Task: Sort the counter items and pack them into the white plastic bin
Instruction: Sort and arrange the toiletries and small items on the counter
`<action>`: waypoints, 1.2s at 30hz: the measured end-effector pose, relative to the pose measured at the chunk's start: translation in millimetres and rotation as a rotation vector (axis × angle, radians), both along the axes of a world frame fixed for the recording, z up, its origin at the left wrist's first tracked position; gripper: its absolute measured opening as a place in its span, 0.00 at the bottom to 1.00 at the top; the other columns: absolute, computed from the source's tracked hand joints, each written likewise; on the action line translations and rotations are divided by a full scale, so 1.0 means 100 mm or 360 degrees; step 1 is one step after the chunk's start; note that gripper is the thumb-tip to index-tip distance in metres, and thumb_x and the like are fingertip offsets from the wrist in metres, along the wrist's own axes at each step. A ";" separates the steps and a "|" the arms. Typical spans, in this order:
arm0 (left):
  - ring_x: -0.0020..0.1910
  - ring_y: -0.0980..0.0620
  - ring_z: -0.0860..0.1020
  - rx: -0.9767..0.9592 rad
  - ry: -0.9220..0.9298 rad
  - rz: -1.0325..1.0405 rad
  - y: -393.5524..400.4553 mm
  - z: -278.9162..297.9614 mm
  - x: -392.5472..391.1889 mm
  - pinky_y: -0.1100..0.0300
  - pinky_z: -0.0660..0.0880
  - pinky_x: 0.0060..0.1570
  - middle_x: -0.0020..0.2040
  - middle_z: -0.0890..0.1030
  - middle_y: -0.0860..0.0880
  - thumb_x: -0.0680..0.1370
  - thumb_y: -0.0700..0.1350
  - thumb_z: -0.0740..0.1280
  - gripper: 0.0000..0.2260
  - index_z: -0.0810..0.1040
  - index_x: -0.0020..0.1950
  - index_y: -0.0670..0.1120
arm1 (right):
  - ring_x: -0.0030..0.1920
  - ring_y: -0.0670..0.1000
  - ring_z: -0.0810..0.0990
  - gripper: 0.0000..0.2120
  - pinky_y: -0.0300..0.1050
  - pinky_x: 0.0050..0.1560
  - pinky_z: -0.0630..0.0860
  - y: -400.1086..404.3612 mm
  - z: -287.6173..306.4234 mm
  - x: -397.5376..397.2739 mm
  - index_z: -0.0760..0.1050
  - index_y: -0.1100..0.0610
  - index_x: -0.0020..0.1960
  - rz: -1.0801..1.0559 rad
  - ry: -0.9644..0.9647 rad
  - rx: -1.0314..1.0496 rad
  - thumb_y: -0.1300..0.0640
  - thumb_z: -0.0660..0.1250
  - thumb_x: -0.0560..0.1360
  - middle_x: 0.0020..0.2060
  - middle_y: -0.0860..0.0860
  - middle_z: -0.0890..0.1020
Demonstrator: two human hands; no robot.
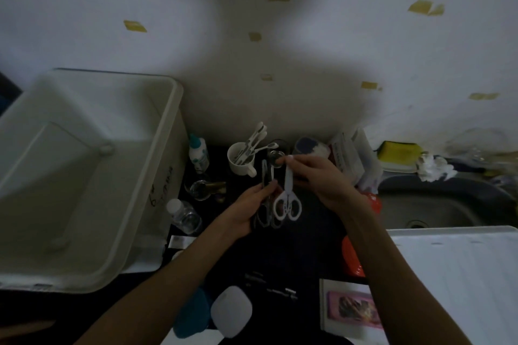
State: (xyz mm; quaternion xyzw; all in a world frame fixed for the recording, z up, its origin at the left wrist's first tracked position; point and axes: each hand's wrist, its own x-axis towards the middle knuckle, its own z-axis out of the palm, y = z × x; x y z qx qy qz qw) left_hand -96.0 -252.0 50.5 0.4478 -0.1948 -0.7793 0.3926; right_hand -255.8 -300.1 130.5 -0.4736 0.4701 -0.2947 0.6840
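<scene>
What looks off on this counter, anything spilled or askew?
No spill visible. The clear bottle lies on its side beside the white bin. Crumpled white tissue sits at the sink edge. The dim light hides finer detail.

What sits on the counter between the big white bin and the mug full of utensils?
In the head view, a small white bottle with a teal cap stands between the white bin and the mug.

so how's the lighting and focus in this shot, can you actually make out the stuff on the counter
Head view: dim overall, with a broad dark shadow on the wall behind the cup. The dark counter swallows the dark scissors held by the left hand; the white scissors in the right hand stand out. Edges look soft, and the wide lens bows the white bin.
</scene>
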 end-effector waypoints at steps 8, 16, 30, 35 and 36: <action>0.36 0.49 0.75 -0.0123 0.0352 -0.0096 0.01 0.12 -0.10 0.55 0.74 0.40 0.38 0.74 0.46 0.80 0.60 0.61 0.21 0.75 0.59 0.43 | 0.44 0.39 0.83 0.11 0.32 0.43 0.76 0.07 -0.23 0.08 0.81 0.52 0.53 -0.0157 0.0630 -0.0478 0.48 0.73 0.73 0.43 0.45 0.85; 0.40 0.48 0.79 -0.0129 -0.0092 0.0240 -0.08 0.02 -0.14 0.55 0.77 0.44 0.38 0.77 0.45 0.79 0.45 0.67 0.07 0.75 0.46 0.42 | 0.49 0.50 0.85 0.22 0.49 0.50 0.82 0.36 -0.34 -0.03 0.78 0.55 0.54 -0.0132 0.0335 0.0344 0.37 0.68 0.73 0.49 0.53 0.85; 0.46 0.46 0.81 0.0175 -0.0173 0.0319 -0.26 -0.25 -0.31 0.55 0.79 0.41 0.45 0.80 0.44 0.77 0.50 0.69 0.15 0.77 0.55 0.39 | 0.56 0.54 0.80 0.10 0.48 0.43 0.80 0.48 -0.89 0.05 0.78 0.57 0.56 -0.0566 -0.0196 0.0641 0.52 0.64 0.80 0.56 0.56 0.81; 0.47 0.44 0.82 0.0332 -0.0170 0.0521 -0.40 -0.47 -0.22 0.53 0.78 0.44 0.47 0.82 0.42 0.76 0.43 0.72 0.09 0.78 0.53 0.40 | 0.51 0.52 0.80 0.06 0.45 0.38 0.80 0.31 -1.08 -0.08 0.78 0.53 0.52 -0.0441 0.0068 0.0565 0.54 0.63 0.81 0.54 0.54 0.80; 0.46 0.46 0.81 0.0321 -0.0176 0.0594 -0.42 -0.50 -0.19 0.54 0.78 0.44 0.48 0.82 0.42 0.76 0.41 0.71 0.08 0.78 0.53 0.40 | 0.50 0.51 0.80 0.06 0.45 0.38 0.80 0.27 -1.12 -0.12 0.78 0.53 0.52 -0.0396 0.0125 0.0548 0.54 0.63 0.81 0.53 0.53 0.79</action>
